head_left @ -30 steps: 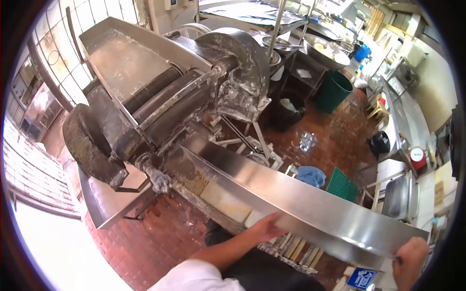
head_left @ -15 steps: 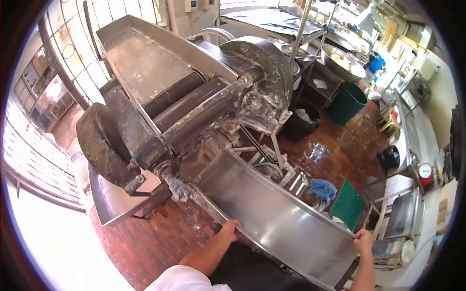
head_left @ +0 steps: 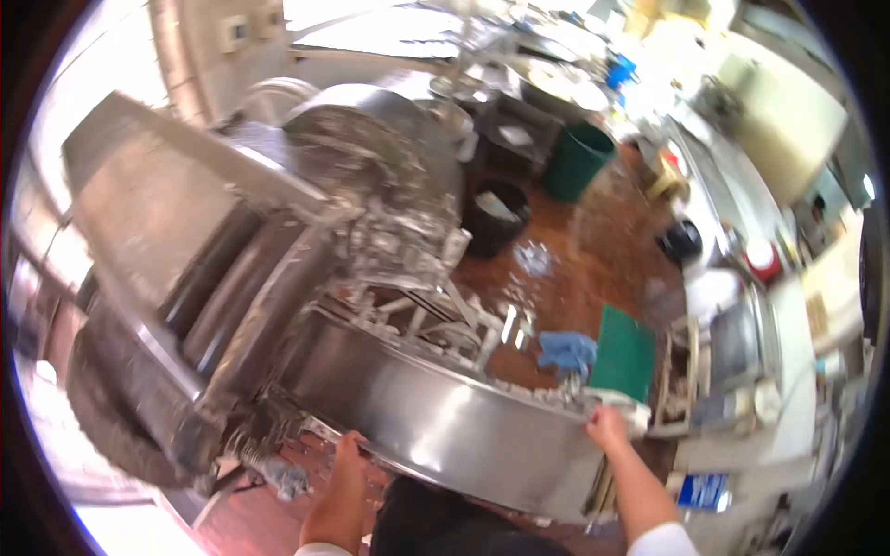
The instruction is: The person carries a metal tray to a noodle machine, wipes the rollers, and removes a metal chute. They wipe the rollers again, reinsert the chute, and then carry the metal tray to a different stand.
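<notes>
A long shiny metal tray [head_left: 454, 417] slopes out from beneath the rollers [head_left: 232, 287] of a large worn machine [head_left: 371, 176]. My left hand [head_left: 350, 445] is closed on the tray's near edge, close to the machine. At the tray's right end, my right hand [head_left: 607, 428] grips the far corner. The inside of the tray shows only bare metal with bright reflections. An upper metal chute [head_left: 148, 185] rises to the left of the rollers. The picture is somewhat blurred.
Beyond the tray lie a blue cloth [head_left: 567, 350] and a green crate [head_left: 623, 357]. Farther back stand a black bin [head_left: 496, 218] and a green bin [head_left: 577, 165] on the red floor. A red scale [head_left: 762, 258] sits on the right.
The view has swung to the right, so the machine and tray now appear farther left. Both hands still hold the tray's edges.
</notes>
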`<action>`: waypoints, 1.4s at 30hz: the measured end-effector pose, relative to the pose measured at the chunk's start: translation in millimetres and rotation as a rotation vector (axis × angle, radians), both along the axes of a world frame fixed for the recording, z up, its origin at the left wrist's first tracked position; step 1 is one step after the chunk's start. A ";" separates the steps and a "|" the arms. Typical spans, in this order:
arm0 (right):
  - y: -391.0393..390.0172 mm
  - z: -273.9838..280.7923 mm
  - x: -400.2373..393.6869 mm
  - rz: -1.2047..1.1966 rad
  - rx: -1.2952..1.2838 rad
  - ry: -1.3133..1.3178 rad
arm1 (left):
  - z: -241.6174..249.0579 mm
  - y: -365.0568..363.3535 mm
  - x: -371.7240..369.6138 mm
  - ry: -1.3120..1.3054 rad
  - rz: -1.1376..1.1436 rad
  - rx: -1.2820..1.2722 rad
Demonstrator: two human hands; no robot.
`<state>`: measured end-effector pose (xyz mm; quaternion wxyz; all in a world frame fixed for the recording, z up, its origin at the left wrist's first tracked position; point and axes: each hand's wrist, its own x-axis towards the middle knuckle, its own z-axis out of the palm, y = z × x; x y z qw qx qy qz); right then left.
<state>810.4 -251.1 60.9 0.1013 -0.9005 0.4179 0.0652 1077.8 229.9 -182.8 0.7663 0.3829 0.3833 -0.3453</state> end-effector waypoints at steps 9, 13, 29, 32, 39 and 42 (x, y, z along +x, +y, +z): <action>51.2 -44.0 64.0 -0.125 -0.077 -0.032 | 22.4 15.5 61.3 0.053 -0.044 0.149; 47.0 -71.9 67.2 -0.142 -0.104 -0.100 | 32.7 14.0 64.9 0.002 -0.064 0.170; 93.9 -45.8 67.7 -0.041 0.005 -0.558 | 25.9 190.7 -39.1 -0.424 -1.082 0.800; 100.4 -28.5 62.3 -0.088 0.121 -0.667 | 102.8 255.0 -64.6 -0.019 -0.971 0.527; 99.0 110.7 133.0 0.045 0.189 -1.041 | 186.6 398.5 33.1 -0.358 0.421 0.397; 147.2 198.7 194.5 0.227 0.134 -1.132 | 289.6 390.8 131.1 -0.440 0.701 0.457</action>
